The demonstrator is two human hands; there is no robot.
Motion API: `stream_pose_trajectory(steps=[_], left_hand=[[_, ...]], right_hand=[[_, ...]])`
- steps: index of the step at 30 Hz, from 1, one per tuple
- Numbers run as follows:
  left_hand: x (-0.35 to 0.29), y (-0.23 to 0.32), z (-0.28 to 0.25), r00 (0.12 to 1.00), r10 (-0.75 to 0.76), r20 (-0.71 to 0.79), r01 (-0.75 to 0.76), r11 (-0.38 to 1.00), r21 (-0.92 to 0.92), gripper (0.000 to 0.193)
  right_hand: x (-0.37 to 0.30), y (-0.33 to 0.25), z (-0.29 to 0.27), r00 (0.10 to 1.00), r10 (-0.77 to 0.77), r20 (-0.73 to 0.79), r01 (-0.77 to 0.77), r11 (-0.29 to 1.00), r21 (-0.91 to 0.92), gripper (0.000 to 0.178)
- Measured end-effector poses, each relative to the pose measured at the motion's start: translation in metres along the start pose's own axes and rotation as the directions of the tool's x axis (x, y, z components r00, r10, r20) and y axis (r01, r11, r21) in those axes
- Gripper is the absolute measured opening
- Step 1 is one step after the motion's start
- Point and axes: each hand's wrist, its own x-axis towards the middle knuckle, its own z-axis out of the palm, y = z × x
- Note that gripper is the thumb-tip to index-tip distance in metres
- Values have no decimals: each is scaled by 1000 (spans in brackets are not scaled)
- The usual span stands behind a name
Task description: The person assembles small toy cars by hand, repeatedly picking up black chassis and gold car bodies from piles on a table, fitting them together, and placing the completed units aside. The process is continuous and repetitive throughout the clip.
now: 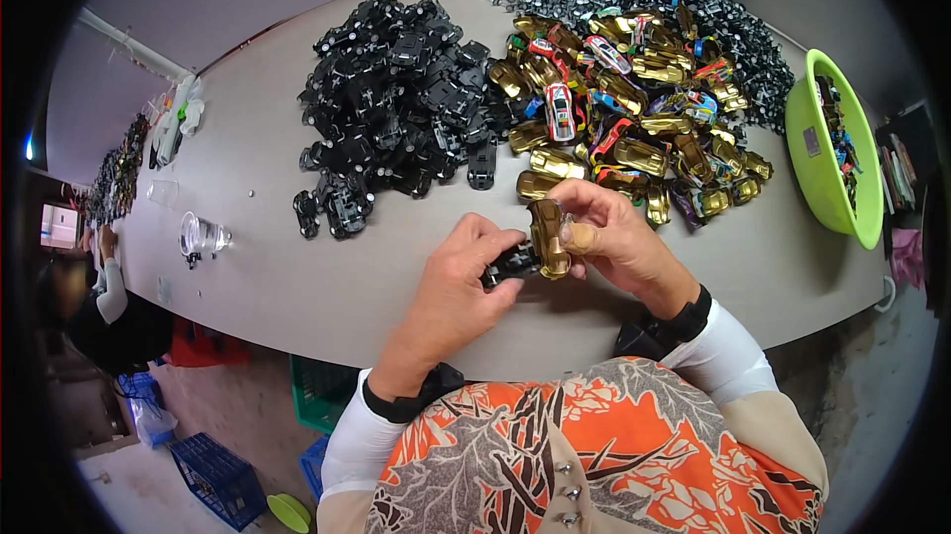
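Between the fingers of my right hand point(619, 242) is a gold toy car body point(548, 237), held on its side with the thumb against it. My left hand point(466, 281) pinches a black toy car base point(510, 265) right beside the gold body; whether the two parts touch I cannot tell, since fingers cover much of the base. Ahead of my left hand lies a large heap of black car bases point(396, 98). Beyond my right hand is a pile of car bodies point(644, 153), mostly gold, with some red, white and blue ones.
Small wheel-and-axle pieces point(693, 19) are heaped at the far right. A lime green basin point(810, 153) with parts inside stands at the right edge. On the left are a clear cup point(206, 235) and a person point(109, 306) at the same table point(258, 276). Crates point(216, 480) sit on the floor.
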Motion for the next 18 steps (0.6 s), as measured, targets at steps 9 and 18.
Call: stream_pose_trajectory(steps=[9,18], left_hand=[[-9,-12,10,952,-304,37,202,530,-824,53],[-13,-29,8,913,-275,303,353,157,-922,42]], right_hand=[[-1,9,9,999,34,25,-32,996,-85,38],[-9,-7,16,853,-468,231,445,419,-792,45]])
